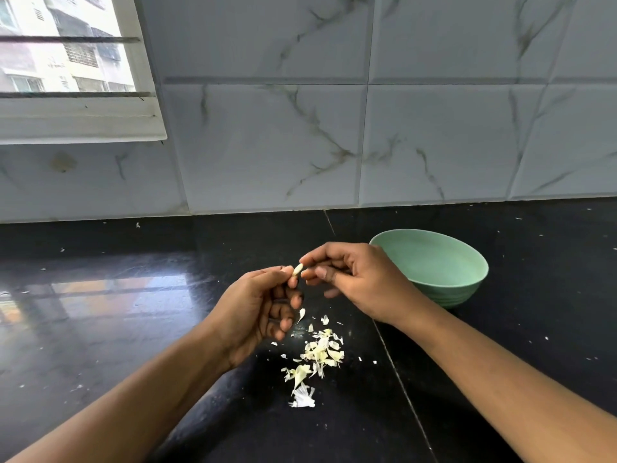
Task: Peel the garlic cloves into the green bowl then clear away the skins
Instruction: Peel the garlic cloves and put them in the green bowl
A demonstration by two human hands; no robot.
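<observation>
Hands meet mid-frame.
Left hand [257, 305] and right hand [360, 279] each pinch the garlic clove [297, 270]; forearms enter from the lower corners.

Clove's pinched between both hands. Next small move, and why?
Probably the right hand strips skin off the clove, dropping it on the skins below: it and the left hand both pinch the clove, left of the bowl. How much skin remains is unclear.

This is a home kitchen. A polished black stone counter [100, 312] runs along a wall of pale, marble-patterned tiles [434, 145]. At the far left, a white-framed window [80, 121] with bars [66, 39] looks out on an apartment block [33, 15]. A green bowl [434, 262] stands on the counter at right. Garlic skins [320, 352] lie heaped nearer, with a garlic clove [297, 270] above them.
</observation>
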